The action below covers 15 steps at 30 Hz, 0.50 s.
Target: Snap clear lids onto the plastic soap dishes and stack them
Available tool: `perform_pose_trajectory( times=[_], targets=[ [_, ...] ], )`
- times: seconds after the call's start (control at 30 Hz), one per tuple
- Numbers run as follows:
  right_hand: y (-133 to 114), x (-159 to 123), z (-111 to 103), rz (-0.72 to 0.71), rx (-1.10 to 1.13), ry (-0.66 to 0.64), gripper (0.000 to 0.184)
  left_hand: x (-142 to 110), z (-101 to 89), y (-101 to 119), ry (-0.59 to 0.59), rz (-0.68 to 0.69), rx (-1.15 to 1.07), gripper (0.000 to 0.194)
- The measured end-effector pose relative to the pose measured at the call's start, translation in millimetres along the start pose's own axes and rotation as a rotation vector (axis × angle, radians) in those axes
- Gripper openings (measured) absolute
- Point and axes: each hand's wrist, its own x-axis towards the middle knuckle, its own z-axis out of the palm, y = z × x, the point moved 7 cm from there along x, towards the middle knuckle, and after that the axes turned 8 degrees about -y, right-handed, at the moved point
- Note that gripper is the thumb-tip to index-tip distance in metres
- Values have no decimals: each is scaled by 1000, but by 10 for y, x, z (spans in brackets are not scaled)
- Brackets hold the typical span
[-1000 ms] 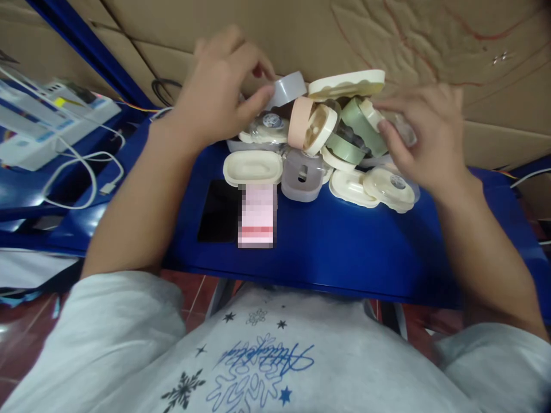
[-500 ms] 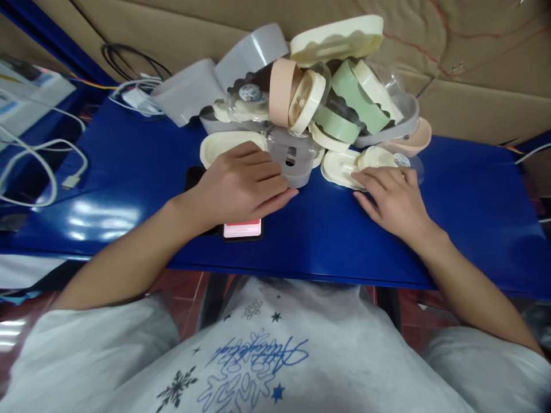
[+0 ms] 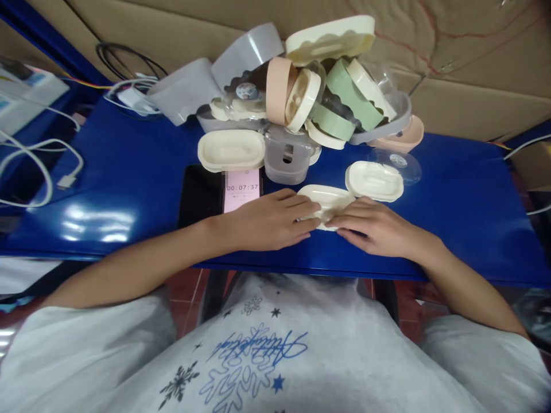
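A shallow cream plastic tray (image 3: 329,195) lies near the front of the blue table, between my two hands. My left hand (image 3: 284,221) grips its left end, with the fingertips over the rim. On its near right side, my right hand (image 3: 365,225) has its fingers closed at the edge. Just beyond my right hand rests another cream tray (image 3: 374,180), with a clear lid (image 3: 402,165) behind it. Up and left sit a third cream tray (image 3: 232,150) and a grey translucent container (image 3: 287,163). Parts of the held tray are hidden under my fingers.
A phone (image 3: 241,189) showing a timer lies left of my hands, beside a black flat device (image 3: 200,198). Behind stands a heap of grey, peach, green (image 3: 357,94) and cream plastic parts. White cables (image 3: 38,155) run along the left side.
A cream tray has come from the back right to the front middle. Both hands have moved toward each other and now hold it. Another cream tray now shows more fully at right.
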Motion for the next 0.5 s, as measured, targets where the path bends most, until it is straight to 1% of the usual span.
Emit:
perform_pose_trajectory(
  times=[0.1,0.17,0.23,0.3,0.37,0.5],
  targets=[
    [43,-11,-86,-11,67,78,20,12,77,104,-71,40,-41,24],
    [136,-38,-166,32,10,153,20,16,77,141,-83,51,-58,24],
    [219,-63,-220,82,-80,191,20,15,21,149,-42,56,-67,23],
    [244,-69,-232,95,-131,188,20,6,-59,104,17,33,-49,23],
    [213,-54,-212,80,-132,171,21,-11,-121,-30,54,-63,-8,23],
    [135,-6,-108,70,-101,124,23,-113,-131,-466,46,-402,16,29]
  ],
)
